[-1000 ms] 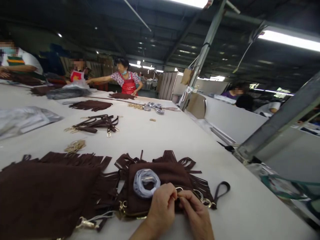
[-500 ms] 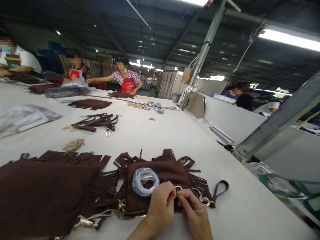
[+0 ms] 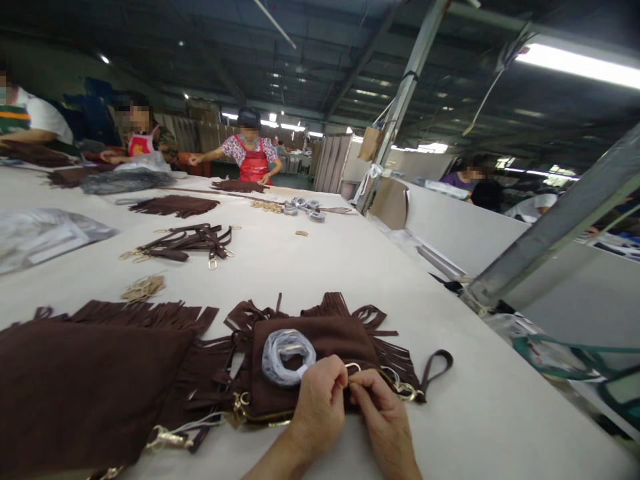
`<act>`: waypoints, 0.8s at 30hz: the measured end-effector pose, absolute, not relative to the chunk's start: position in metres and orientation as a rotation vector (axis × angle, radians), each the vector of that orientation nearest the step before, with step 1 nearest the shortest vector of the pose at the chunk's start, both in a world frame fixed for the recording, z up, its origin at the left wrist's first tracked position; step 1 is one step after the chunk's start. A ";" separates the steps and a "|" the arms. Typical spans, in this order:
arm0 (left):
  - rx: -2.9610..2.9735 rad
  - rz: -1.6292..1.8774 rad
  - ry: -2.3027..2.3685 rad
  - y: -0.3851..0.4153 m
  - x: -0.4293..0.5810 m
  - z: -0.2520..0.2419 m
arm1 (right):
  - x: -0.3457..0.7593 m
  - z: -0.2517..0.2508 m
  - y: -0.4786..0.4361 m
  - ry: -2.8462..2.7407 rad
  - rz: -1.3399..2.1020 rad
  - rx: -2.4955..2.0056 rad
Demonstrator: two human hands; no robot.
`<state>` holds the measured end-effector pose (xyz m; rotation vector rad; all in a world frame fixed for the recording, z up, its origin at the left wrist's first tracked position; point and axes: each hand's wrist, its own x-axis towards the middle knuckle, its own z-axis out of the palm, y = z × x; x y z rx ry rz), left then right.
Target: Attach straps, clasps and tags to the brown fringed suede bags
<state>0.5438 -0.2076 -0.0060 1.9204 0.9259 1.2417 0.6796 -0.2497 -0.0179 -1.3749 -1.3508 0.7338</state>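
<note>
a factory workshop: a large white table (image 3: 270, 257) bears fringed brown bags (image 3: 90, 387) and straps (image 3: 187, 241), people in aprons (image 3: 255, 163) work at its far side, and strip lights (image 3: 575, 63) hang under a dark roof (image 3: 330, 47).

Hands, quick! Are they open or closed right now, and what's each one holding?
Left hand: closed in a pinch over the brown bag; whatever it grips is hidden.
Right hand: closed in a pinch; anything held is too small to tell.

Single head cam looks fwd & down across table (image 3: 280, 267), L grip (image 3: 321, 400) & R grip (image 3: 384, 417) v. close.
</note>
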 end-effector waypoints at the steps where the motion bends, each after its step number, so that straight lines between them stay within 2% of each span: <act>1: 1.922 1.245 0.926 -0.208 0.544 -0.007 | 0.679 -0.018 -0.250 -1.352 0.724 -1.372; 24: 1.846 1.191 0.944 -0.212 0.544 -0.002 | 0.674 -0.011 -0.248 -1.271 0.739 -1.353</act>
